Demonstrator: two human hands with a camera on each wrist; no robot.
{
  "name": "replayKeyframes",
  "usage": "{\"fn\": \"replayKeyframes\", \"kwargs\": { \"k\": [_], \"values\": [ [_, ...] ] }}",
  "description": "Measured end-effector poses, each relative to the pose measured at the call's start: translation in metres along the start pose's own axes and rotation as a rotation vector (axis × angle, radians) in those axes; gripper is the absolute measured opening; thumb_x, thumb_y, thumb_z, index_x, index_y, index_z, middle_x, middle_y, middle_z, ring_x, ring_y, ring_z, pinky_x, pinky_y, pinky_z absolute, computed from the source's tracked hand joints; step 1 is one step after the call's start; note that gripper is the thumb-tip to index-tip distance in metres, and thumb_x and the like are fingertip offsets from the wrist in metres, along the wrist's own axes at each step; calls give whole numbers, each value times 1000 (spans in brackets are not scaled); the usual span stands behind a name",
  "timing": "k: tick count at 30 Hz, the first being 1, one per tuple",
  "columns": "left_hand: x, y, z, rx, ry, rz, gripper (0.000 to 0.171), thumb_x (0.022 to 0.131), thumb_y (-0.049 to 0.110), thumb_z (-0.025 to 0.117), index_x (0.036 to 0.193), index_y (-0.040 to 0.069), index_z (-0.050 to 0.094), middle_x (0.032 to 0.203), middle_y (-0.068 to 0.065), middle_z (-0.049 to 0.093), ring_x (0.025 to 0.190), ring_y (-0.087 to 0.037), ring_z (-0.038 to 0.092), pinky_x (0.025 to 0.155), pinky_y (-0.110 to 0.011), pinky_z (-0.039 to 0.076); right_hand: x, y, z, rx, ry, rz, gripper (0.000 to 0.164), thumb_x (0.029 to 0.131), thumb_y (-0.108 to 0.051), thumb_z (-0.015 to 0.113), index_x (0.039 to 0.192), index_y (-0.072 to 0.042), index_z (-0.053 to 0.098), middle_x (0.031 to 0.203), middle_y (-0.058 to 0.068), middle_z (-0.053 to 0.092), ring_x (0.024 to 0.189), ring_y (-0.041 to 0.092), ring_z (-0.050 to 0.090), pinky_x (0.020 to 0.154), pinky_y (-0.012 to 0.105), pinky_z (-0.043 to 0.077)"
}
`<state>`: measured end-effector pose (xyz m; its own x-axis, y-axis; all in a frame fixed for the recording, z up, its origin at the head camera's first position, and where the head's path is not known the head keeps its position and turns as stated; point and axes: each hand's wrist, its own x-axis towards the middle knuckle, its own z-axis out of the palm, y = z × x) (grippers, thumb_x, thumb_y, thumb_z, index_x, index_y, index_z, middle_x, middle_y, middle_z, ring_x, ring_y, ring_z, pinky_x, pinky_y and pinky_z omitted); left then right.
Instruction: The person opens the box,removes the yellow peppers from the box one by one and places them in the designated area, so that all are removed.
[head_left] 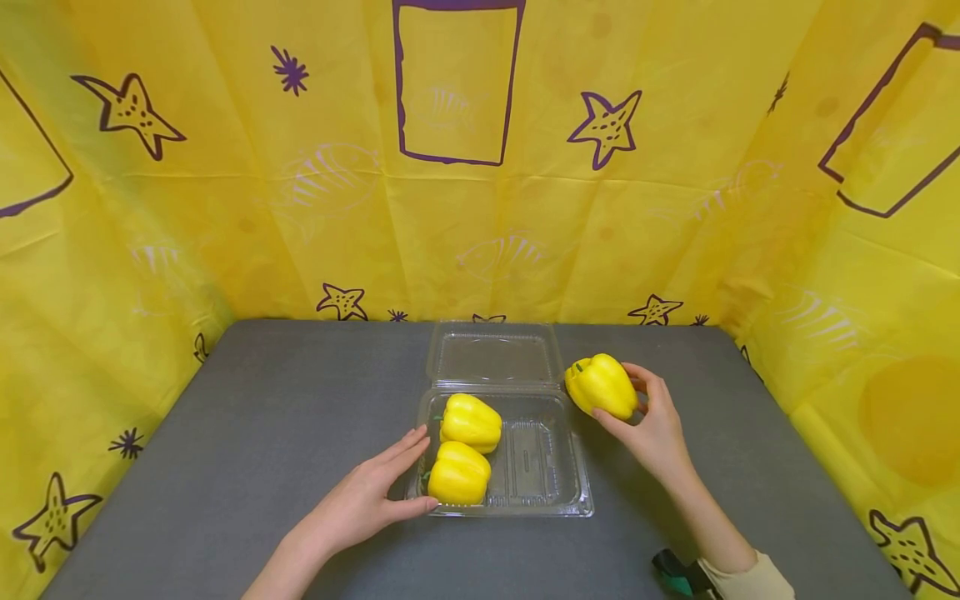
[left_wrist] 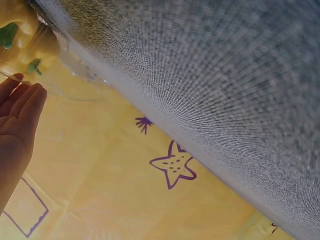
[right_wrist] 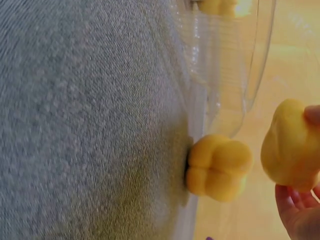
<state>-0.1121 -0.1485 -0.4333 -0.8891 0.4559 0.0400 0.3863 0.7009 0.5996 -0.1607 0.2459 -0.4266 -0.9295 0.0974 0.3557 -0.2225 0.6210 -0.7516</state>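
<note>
A clear plastic clamshell container [head_left: 536, 450] lies with its lid [head_left: 495, 354] folded back. Two yellow bell peppers, a rear one [head_left: 471, 423] and a front one [head_left: 459, 475], lie on their sides in its left half. My left hand [head_left: 367, 500] rests at the container's left edge with fingers extended. To the right of the container, my right hand [head_left: 656, 429] grips a yellow bell pepper [head_left: 607, 386] between thumb and fingers, above the table. Another yellow bell pepper [right_wrist: 220, 167] stands on the table in the right wrist view; the held one mostly hides it in the head view.
A grey tabletop [head_left: 300, 392] surrounds the container. Yellow printed cloth [head_left: 337, 225] hangs behind and along both sides. A dark strap [head_left: 678, 575] lies by the right wrist.
</note>
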Motion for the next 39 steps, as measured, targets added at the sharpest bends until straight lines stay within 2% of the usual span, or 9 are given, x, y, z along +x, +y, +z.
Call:
{"fn": "replayKeyframes", "kwargs": {
  "k": [4,6,11,13,19,21,28,39],
  "values": [
    [0,0,0,-2,-4,-3,86,80,57,72,147,10,45,156,0,34,137,-25,40,104,-49,40,0,1,-5,-2,12,19,75,76,-19,85,136,-4,44,127,13,47,114,26,47,85,23,41],
    [0,0,0,-3,-5,-2,86,81,56,72,147,10,44,156,0,34,138,-25,40,104,-49,40,1,2,-7,-2,16,27,75,77,-19,84,137,-3,43,128,14,47,114,27,46,85,24,41],
    [0,1,1,-10,-5,-2,85,81,54,73,147,10,44,156,0,34,138,-24,39,104,-49,40,3,7,-11,-2,32,54,76,76,-18,84,137,-1,41,130,16,45,115,30,46,89,41,42],
    [0,0,0,-11,-4,-1,85,81,54,73,147,10,44,156,0,34,138,-24,39,104,-49,40,4,9,-13,-6,35,69,77,76,-18,84,138,-1,41,131,17,44,116,31,45,89,44,42],
    [0,0,0,-5,3,7,86,80,56,72,147,10,45,156,0,34,138,-23,39,104,-48,40,8,16,-18,9,27,151,81,78,-24,84,141,-1,38,134,19,41,117,32,44,85,19,39],
    [0,-1,0,-2,5,11,86,80,57,72,147,10,44,156,0,34,138,-23,39,104,-48,40,9,17,-19,18,24,186,82,78,-26,83,142,-1,38,135,19,40,118,32,43,84,16,38],
    [0,-1,0,-1,7,11,86,80,58,71,147,10,44,156,1,34,138,-23,38,104,-49,40,14,22,-24,7,22,273,84,79,-29,82,144,-1,36,137,20,37,119,32,42,90,34,41],
    [1,-2,0,0,3,2,85,80,54,73,148,11,44,156,0,33,138,-24,40,104,-49,40,22,34,-27,55,43,372,86,80,-25,80,145,1,30,141,22,33,125,37,39,100,49,38]
  ]
}}
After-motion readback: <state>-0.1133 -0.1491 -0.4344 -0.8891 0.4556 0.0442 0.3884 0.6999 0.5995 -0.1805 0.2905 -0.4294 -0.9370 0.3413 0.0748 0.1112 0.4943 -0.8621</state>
